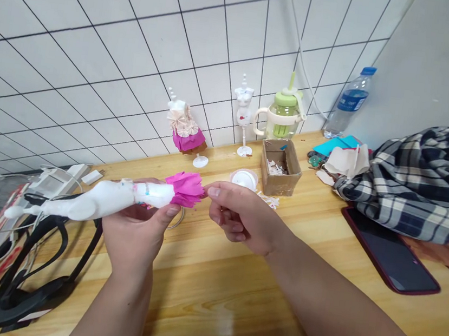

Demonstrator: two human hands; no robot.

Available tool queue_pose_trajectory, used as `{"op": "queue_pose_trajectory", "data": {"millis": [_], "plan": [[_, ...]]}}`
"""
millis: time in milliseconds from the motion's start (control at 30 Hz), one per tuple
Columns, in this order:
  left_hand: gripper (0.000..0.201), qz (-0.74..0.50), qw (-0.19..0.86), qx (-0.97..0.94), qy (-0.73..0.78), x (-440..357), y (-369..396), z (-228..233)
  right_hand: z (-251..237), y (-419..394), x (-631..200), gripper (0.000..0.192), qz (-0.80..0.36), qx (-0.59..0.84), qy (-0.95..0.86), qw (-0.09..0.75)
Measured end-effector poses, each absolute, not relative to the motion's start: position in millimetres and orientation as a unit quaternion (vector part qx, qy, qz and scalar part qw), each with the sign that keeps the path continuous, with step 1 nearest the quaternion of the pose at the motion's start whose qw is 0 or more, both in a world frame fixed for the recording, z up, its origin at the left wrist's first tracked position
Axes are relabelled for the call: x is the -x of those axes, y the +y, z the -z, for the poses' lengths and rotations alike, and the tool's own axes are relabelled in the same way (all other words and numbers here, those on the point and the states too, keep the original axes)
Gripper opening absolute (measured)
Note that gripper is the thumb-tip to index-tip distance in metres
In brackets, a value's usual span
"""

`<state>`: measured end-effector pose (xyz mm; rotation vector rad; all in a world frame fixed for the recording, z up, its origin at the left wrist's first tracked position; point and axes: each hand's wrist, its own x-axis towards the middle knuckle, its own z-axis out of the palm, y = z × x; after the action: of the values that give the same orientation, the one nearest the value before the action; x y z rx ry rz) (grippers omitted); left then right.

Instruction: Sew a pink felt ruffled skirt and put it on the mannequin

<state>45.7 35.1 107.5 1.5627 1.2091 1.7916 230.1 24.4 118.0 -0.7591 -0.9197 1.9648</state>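
Head camera – looking forward and down, close over wooden table (208,297)

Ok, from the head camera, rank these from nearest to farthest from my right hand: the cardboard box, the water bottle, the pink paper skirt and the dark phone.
1. pink paper skirt: touching the right hand's fingertips, just to its left.
2. cardboard box: behind the hand, slightly right.
3. dark phone: flat on the table, far right.
4. water bottle: against the wall, back right.

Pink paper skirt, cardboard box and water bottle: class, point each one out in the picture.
pink paper skirt (187,188), head view, on the middle of its pleats.
cardboard box (280,184), head view, on its front wall.
water bottle (347,103), head view, on its blue label.
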Motion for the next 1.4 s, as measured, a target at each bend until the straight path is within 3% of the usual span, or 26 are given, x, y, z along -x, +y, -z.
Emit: {"op": "queue_pose_trajectory", "data": {"millis": [367,567,867,1267,1400], "plan": [[0.036,-0.637,0.211,-0.574,0.469,-50,33,-108,-115,21,-221,0.035,-0.814,0.23,-0.311,0.433],[0.035,-0.641,0.213,-0.588,0.445,-52,34,-106,-111,23,-219,0.022,-0.833,0.183,-0.302,0.425],[0.038,-0.641,0.203,-0.59,0.446,-54,30,-108,-113,19,-219,0.018,-0.812,0.243,-0.312,0.429],[0.037,-0.635,0.24,-0.574,0.458,-47,36,-104,-106,19,-209,0.033,-0.687,0.313,-0.415,0.508],[0.037,-0.63,0.237,-0.572,0.469,-51,34,-104,-103,20,-206,0.027,-0.695,0.322,-0.388,0.513]]}}
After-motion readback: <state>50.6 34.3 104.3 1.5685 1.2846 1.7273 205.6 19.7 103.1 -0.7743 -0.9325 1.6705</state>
